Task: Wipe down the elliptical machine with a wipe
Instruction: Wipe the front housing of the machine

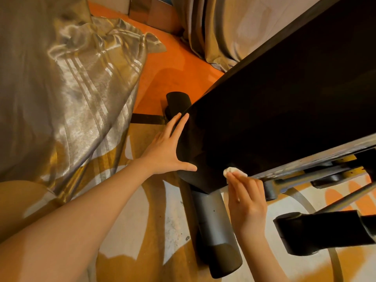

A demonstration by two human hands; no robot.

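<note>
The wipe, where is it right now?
In the head view, lower right of centre: the wipe is bunched under the right hand's fingertips, pressed on the lower edge of the elliptical's black housing, right of the left hand.

A shiny gold fabric (pixel 61 82) with pale stripes lay heaped at the left, draped down over a patterned rug (pixel 142 231) of ochre and white. Beyond it, orange floor (pixel 175 64) showed. A beige curtain (pixel 221 27) hung at the top, its hem pooling on that floor.
</note>
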